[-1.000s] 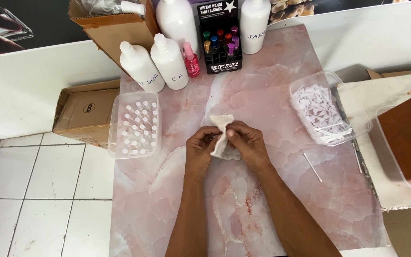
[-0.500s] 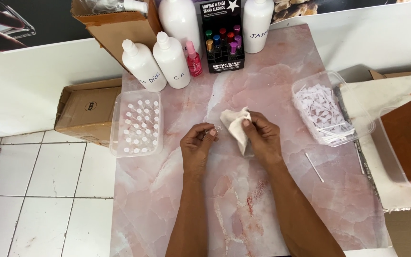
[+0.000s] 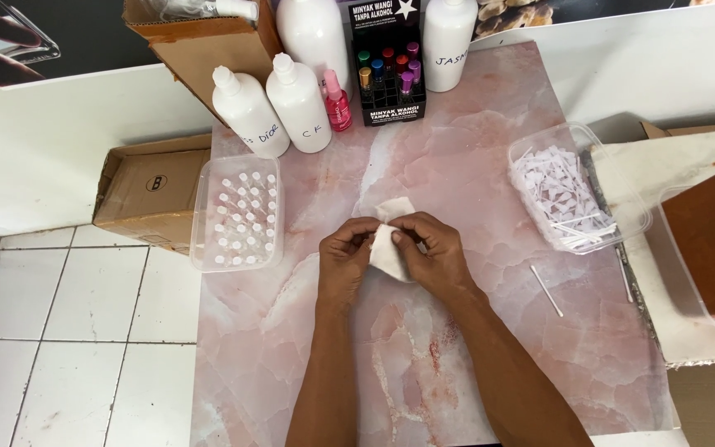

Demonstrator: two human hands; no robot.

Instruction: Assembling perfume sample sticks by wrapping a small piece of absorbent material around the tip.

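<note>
Over the pink tabletop (image 3: 473,182), I am pinching a small white cloth (image 3: 387,245) with both hands. My left hand (image 3: 346,263) and right hand (image 3: 436,257) are gripping its sides.

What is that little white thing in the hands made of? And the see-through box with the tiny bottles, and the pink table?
The white piece, pinched by the left hand and right hand, looks like soft cloth or tissue: it folds limply, matte. The box looks like clear thin plastic, see-through and slightly shiny. The tabletop looks like pink marble, veined and smooth, though it could be a printed surface.
</note>
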